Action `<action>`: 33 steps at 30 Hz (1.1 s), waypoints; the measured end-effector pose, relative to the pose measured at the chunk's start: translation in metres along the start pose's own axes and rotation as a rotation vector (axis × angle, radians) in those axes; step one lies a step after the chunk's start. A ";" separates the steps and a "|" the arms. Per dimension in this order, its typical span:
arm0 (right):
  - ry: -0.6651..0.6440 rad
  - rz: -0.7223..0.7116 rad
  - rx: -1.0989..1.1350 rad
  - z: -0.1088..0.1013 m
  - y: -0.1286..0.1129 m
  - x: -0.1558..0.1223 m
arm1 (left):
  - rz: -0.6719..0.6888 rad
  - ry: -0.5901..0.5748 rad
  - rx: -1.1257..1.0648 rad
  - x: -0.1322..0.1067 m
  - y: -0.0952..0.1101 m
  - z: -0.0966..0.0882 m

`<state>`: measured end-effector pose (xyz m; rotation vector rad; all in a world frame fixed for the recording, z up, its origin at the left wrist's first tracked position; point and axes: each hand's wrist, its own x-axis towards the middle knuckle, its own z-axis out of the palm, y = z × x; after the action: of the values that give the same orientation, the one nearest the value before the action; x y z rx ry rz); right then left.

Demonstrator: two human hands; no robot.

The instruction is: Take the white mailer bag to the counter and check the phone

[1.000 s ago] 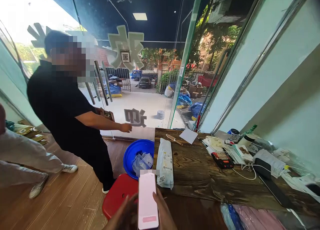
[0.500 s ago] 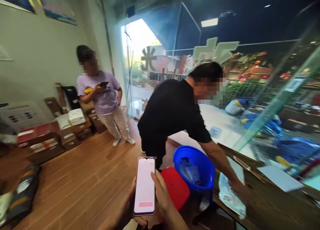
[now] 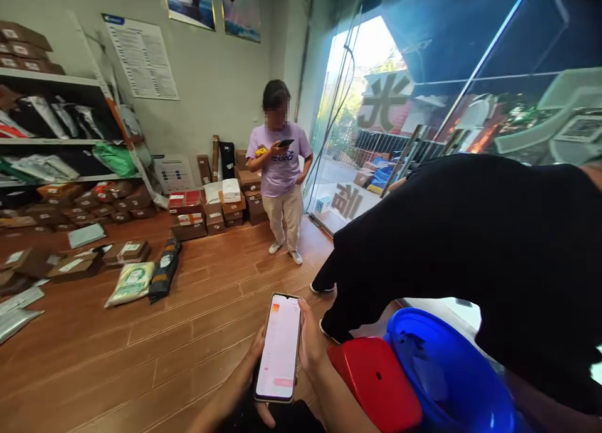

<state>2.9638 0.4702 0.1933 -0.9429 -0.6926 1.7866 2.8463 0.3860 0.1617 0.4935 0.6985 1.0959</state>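
Note:
A smartphone point(image 3: 280, 348) with a lit, mostly white and pink screen is held upright, low in the middle of the view. My left hand point(image 3: 256, 345) is closed around its left edge, and a fingertip shows beneath the bottom edge. On the other side, my right hand point(image 3: 310, 342) grips the right edge, its thumb by the top right corner of the screen. The small text on the screen is too fine to read. Most of the fingers behind the phone are hidden.
A red stool point(image 3: 376, 383) and a blue bin point(image 3: 458, 364) stand close at my right. A person in black point(image 3: 446, 232) bends over beside them. Another person point(image 3: 281, 169) stands ahead with a phone. Parcels point(image 3: 132, 282) lie on the wooden floor, near loaded shelves point(image 3: 56, 141).
My view has swung left, bringing the shelves and more parcels in. The screen's content differs, and my right thumb has moved from over the screen to its top right edge.

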 end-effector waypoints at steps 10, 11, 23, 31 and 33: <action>-0.140 0.016 -0.356 0.022 -0.001 0.012 | 0.062 0.140 -0.105 -0.006 0.027 0.006; -0.155 0.020 -0.354 0.021 0.000 0.016 | 0.070 0.155 -0.112 -0.005 0.028 0.006; -0.198 0.018 -0.283 0.029 -0.015 0.047 | 0.086 0.166 -0.155 0.012 0.030 0.004; -0.172 0.030 -0.261 0.036 -0.014 0.055 | 0.142 0.320 0.104 0.017 0.030 0.013; -0.137 0.013 -0.271 0.035 -0.011 0.055 | 0.122 0.353 0.178 0.017 0.029 0.015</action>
<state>2.9266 0.5241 0.2050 -1.0096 -1.0377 1.8104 2.8439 0.4131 0.1873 0.5043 1.0937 1.2571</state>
